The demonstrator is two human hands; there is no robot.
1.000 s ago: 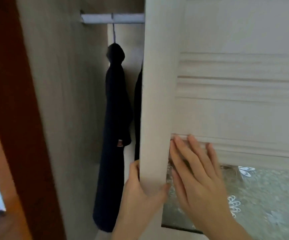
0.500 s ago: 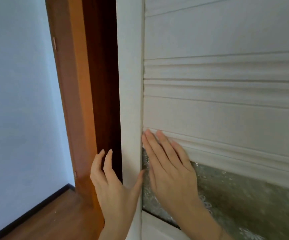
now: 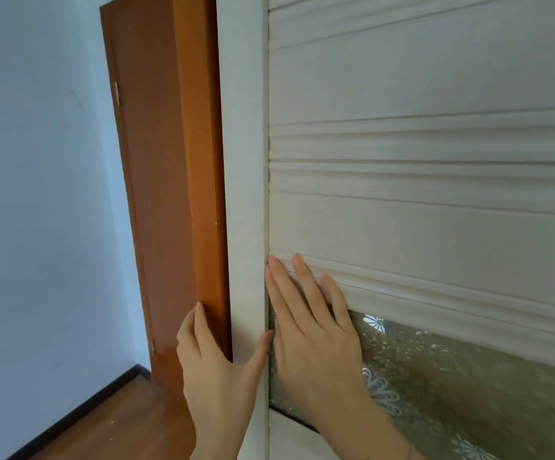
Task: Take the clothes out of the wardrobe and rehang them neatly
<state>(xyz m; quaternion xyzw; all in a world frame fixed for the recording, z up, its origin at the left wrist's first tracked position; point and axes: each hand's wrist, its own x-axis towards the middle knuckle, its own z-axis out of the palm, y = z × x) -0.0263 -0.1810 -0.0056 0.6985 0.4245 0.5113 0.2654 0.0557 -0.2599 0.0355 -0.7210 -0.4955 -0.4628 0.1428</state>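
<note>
at the left edge of the wardrobe door (image 3: 419, 220), left hand (image 3: 216, 370) clasps the white stile (image 3: 246, 194): thumb on the front, fingers tucked round the side next to the brown door frame (image 3: 170, 161). right hand (image 3: 316, 336) lies flat on the door w/ fingers straight n slightly spread, tips on the moulding (image 3: 435, 303), palm over the patterned glass (image 3: 468, 393), holding nothing. both forearms come up from below. clothes: can't tell, door covers the view.
</note>
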